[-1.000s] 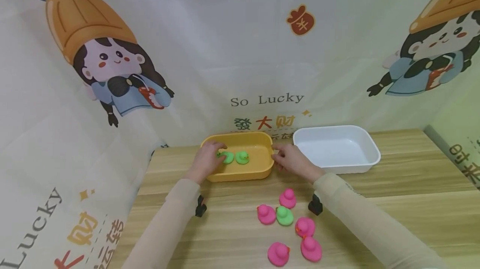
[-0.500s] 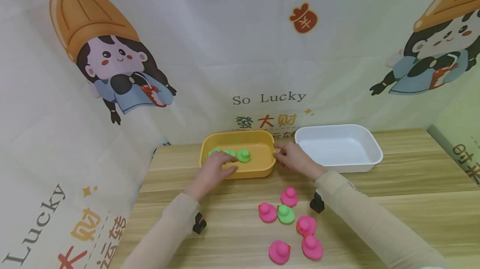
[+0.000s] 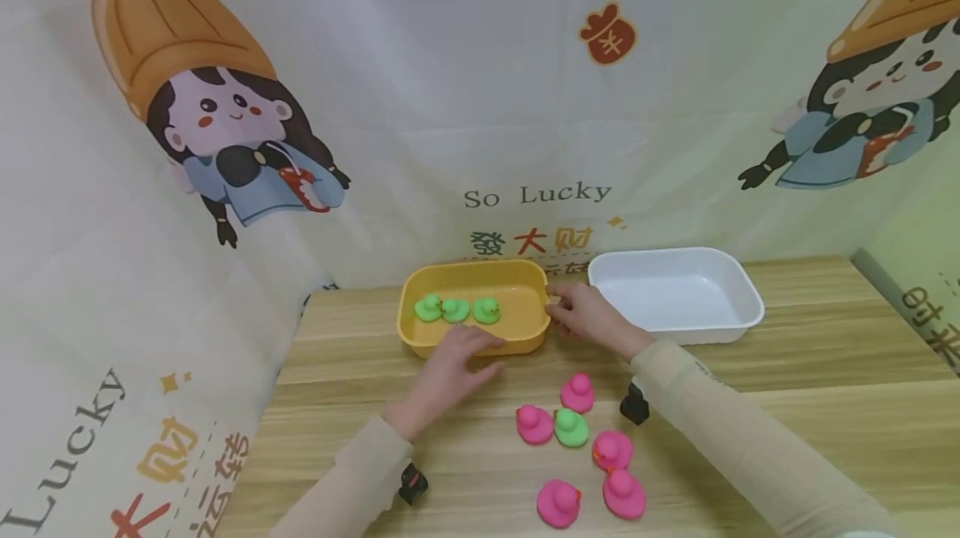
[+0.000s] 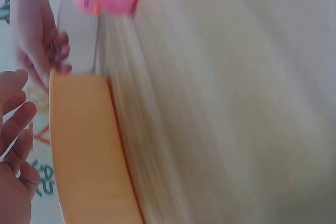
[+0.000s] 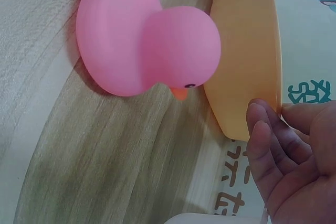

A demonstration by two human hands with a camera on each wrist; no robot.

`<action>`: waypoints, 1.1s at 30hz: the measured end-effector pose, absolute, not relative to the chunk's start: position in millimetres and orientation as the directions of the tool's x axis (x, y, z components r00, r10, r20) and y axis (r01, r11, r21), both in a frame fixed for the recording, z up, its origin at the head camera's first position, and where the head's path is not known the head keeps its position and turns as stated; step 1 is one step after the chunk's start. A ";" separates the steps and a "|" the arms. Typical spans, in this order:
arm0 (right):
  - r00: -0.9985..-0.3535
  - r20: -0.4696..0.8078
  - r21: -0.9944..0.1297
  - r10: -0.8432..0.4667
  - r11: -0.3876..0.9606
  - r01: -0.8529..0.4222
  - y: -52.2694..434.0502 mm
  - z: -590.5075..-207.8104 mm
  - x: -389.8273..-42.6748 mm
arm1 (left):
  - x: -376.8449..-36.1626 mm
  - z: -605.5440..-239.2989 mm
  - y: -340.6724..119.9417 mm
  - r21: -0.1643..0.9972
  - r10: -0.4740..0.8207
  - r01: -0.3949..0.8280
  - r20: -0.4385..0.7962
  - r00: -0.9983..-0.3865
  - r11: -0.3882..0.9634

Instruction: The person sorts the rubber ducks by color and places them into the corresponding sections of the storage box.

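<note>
Pinches yellow tray (image 3: 522, 317) with right hand (image 3: 588, 317); holds left hand (image 3: 452, 370) empty, loosely spread, short of green ducks (image 3: 455, 311) inside.

Looks like smooth moulded plastic on the yellow tub (image 3: 523, 311), with a soft satin sheen. Looks like plastic again on the white tub (image 3: 675, 298), smooth and glossier, with a pale highlight inside. Appears to be rubber or soft plastic, can't tell which, on the pink ducks (image 3: 558, 505): smooth, nearly matt close up. Seems much the same on the green ducks (image 3: 487, 311). Shows streaky wood grain on the tabletop (image 3: 817, 346), smooth and low in shine. Looks like thin, matt, lightly creased cloth on the printed backdrop (image 3: 450, 97), and matt cloth on the sleeves (image 3: 750, 446).
</note>
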State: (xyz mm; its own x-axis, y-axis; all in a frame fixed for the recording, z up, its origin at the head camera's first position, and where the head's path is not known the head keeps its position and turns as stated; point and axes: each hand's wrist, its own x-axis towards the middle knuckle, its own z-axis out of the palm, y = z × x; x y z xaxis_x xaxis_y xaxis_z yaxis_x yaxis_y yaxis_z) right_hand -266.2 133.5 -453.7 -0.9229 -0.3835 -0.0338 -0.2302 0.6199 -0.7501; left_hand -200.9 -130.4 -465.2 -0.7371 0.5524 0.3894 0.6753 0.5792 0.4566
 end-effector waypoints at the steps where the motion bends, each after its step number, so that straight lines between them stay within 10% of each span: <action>1: -0.923 -0.035 -0.750 -0.383 0.620 -0.229 133.2 -453.5 -266.0 | -197.6 -465.6 -127.8 0.455 0.563 0.688 0.396 -0.725 0.566; 33: -0.924 -0.049 -0.748 -0.380 0.627 -0.218 130.4 -450.4 -262.3 | -160.6 -484.1 -76.5 0.458 0.745 0.751 0.243 -0.621 0.477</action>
